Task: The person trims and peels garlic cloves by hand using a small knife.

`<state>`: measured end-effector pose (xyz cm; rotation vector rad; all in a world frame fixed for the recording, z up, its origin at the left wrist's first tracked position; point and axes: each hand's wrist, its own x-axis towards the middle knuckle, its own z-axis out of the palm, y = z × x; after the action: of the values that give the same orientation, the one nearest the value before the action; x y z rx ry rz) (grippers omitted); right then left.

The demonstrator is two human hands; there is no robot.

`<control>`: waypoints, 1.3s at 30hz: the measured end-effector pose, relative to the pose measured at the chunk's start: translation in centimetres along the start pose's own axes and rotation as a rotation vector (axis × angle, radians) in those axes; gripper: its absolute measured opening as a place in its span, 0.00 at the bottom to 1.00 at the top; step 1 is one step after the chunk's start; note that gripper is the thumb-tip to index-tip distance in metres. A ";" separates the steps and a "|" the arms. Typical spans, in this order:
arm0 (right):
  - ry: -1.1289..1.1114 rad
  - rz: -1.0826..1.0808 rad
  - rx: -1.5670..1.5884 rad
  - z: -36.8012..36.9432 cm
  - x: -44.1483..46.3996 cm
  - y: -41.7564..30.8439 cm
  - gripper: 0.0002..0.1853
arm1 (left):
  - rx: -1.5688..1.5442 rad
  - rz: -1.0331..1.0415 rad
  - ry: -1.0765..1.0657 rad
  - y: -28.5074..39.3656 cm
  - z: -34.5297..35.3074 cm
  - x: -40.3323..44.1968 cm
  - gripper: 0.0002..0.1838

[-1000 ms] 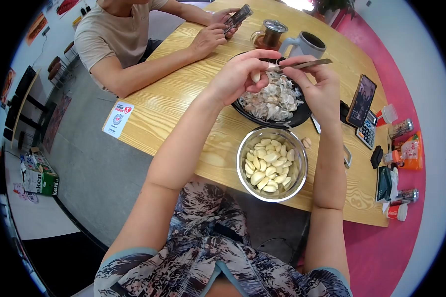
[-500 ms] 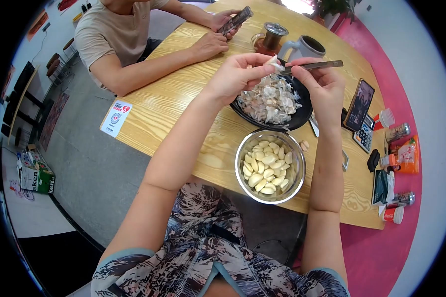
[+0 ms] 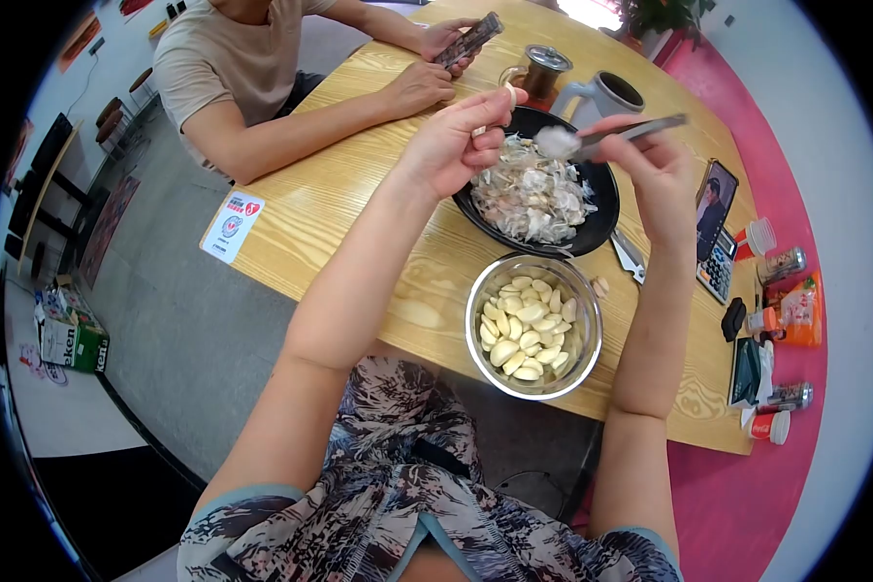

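A pale garlic clove (image 3: 511, 95) is pinched at the tip of the left grip (image 3: 453, 150), partly hidden by it. A slim grey metal tool (image 3: 663, 124) sits slightly tilted in the right grip (image 3: 664, 184), one end pointing leftward; whitish skin (image 3: 558, 143), blurred, is at that end, between both grips.

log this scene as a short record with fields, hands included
left hand: left hand raised, pinching a pale garlic clove
right hand: right hand gripping a thin metal blade
loose piece: blurred white scrap near the blade's tip, over the dish
dish: black dish heaped with garlic skins
bowl: metal bowl of peeled cloves, on the near side of the dish
right of dish: propped phone, calculator
beyond dish: grey mug
other person: holding a phone
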<state>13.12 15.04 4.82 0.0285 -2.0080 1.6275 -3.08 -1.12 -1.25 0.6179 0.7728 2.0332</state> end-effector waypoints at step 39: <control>0.200 -0.138 -0.044 2.5 -0.4 -0.2 0.09 | 0.033 -0.123 -0.230 -1.2 1.2 -0.5 0.11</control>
<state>12.54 12.56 4.59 -0.0115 -1.8469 1.4406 -1.41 -0.61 -1.40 0.7885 0.6910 1.8030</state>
